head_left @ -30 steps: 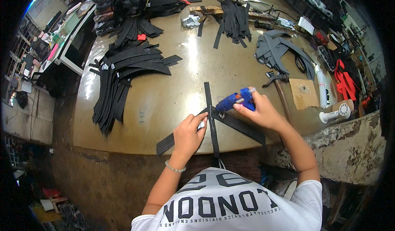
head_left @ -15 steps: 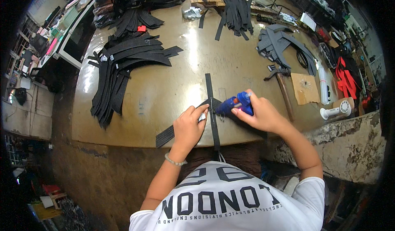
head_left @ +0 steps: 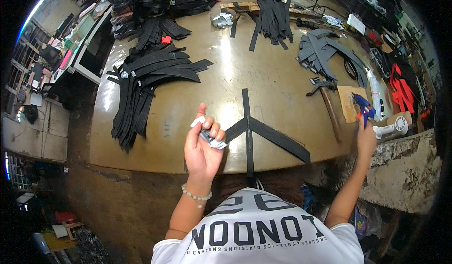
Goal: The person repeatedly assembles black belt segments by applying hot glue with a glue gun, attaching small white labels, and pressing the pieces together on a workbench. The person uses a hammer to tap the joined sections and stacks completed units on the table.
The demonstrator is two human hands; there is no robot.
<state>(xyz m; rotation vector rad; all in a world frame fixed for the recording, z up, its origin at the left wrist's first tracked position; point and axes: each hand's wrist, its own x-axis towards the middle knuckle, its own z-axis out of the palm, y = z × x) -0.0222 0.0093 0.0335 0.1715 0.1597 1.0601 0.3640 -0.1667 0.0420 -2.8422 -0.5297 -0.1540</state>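
Observation:
My left hand [head_left: 203, 146] is raised over the near side of the table, palm turned up. Its fingers curl around several small white and grey fabric tags [head_left: 213, 139], with one white tag pinched near the thumb. At the far right, my right hand [head_left: 366, 137] grips a blue hot glue gun [head_left: 362, 103] above a square of cardboard. In front of me lies a black bent strap [head_left: 280, 140], its two ends angled toward me. A narrow black strip [head_left: 246, 101] runs straight through its bend. My left hand partly hides the strap's left arm.
Piles of black straps [head_left: 134, 92] cover the table's left, with another black bundle [head_left: 274, 17] at the back. Grey curved straps [head_left: 322, 52] and a hammer [head_left: 329, 108] lie on the right. Beyond the cardboard [head_left: 347, 116] sits a white spool [head_left: 394, 127].
My right hand has carried the glue gun from the strap's bend to the cardboard at the right. My left hand has lifted off the strap and turned palm up, showing the tags.

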